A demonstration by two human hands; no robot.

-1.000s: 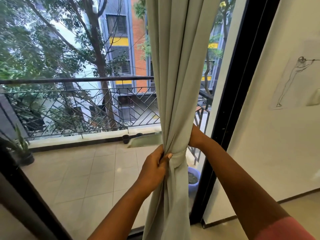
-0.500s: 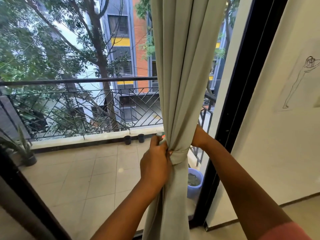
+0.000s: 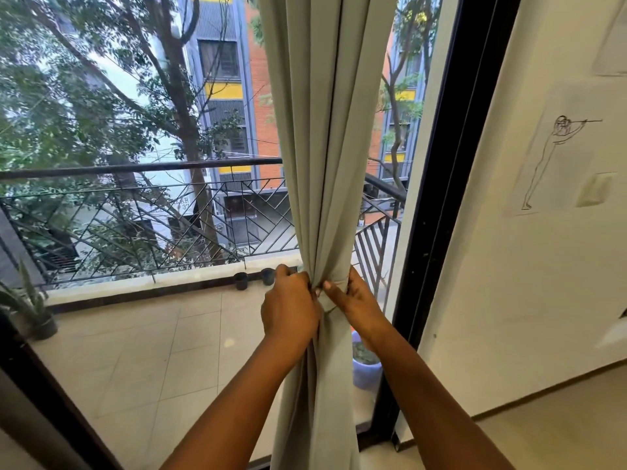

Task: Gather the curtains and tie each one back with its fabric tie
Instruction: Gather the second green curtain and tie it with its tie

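Observation:
A pale grey-green curtain (image 3: 325, 130) hangs in front of the glass door, gathered into a narrow bundle at waist height. A fabric tie (image 3: 334, 293) of the same cloth wraps the bundle there. My left hand (image 3: 291, 308) grips the tie and the folds on the bundle's left side. My right hand (image 3: 354, 300) holds the tie on the right side, thumb across the front, fingers curled round behind. The tie's ends are hidden under my fingers.
The black door frame (image 3: 437, 198) stands just right of the curtain, with a white wall (image 3: 543, 266) bearing a line drawing beyond it. Outside are a tiled balcony (image 3: 142, 351), a metal railing (image 3: 135, 171), a white plant pot (image 3: 364, 368) and a potted plant (image 3: 30, 313).
My right hand has come from behind the curtain round to its front right side. My left hand has shifted up onto the tie. The two hands now meet at the tie.

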